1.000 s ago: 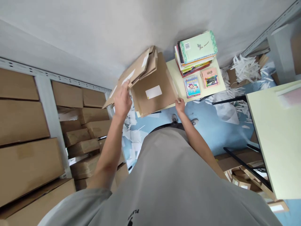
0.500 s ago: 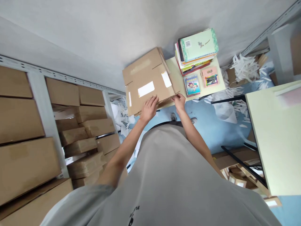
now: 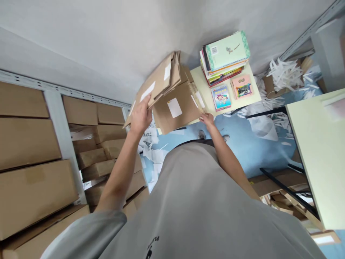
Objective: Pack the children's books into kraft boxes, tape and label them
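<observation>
My left hand (image 3: 141, 116) grips the near edge of a few flattened cardboard boxes (image 3: 157, 77), lifted and tilted up toward the wall on the left. Beneath them a lower flattened cardboard box (image 3: 185, 108) with a white label lies on the cream table (image 3: 199, 76). At its near right corner, my right hand (image 3: 207, 119) pinches the cardboard edge. To the right of the cardboard stand a tall stack of books (image 3: 229, 52), a small blue book (image 3: 221, 98) and a small pink book (image 3: 242, 87).
Shelves with brown cartons (image 3: 35, 183) line the left side. White paper scraps (image 3: 285, 77) lie heaped on the right, with more on the blue floor (image 3: 239, 144). Another cream table (image 3: 323, 144) with black legs stands at the right.
My left hand has moved left and raised the upper flattened boxes, uncovering the labelled one below. My right hand stays at the near right corner.
</observation>
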A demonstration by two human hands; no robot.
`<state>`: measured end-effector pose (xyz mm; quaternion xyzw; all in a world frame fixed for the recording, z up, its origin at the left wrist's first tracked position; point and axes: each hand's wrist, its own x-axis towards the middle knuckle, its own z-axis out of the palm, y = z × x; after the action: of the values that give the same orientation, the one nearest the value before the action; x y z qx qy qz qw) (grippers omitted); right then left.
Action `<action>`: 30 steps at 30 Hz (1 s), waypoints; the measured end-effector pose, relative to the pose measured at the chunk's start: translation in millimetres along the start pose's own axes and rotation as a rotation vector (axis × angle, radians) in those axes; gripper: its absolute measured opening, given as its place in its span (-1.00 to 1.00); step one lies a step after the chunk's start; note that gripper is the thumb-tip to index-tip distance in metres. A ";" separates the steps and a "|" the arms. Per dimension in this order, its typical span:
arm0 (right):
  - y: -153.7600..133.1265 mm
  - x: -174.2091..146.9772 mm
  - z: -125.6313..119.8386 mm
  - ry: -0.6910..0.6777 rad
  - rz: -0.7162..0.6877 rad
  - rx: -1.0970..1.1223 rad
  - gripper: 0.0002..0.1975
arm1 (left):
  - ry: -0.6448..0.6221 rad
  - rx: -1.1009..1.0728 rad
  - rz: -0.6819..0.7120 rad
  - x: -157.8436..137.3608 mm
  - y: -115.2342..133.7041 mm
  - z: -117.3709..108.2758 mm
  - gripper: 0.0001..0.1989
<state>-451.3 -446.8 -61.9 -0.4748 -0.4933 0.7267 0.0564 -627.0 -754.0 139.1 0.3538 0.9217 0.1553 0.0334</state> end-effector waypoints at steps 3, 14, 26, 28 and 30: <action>1.7 -4.3 12.6 0.012 0.132 0.073 -0.73 | -0.030 0.002 0.040 -8.2 6.7 22.7 -0.34; -49.2 -22.5 54.3 -0.217 0.035 0.377 -0.78 | -0.169 -0.013 -0.019 -9.0 58.2 109.6 -0.32; -5.7 15.5 5.1 0.000 0.142 0.060 -0.73 | 0.022 0.099 -0.193 10.3 -0.7 -21.4 -0.30; -3.9 12.6 15.3 0.024 0.182 0.149 -0.81 | -0.010 0.068 -0.151 5.3 5.6 -11.5 -0.31; -7.2 8.1 27.1 0.056 0.194 0.221 -0.86 | -0.046 0.039 -0.075 0.6 14.1 5.8 -0.33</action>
<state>-478.7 -456.7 -59.8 -0.5313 -0.3604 0.7649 0.0517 -617.3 -742.2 138.0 0.3230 0.9362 0.1278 0.0533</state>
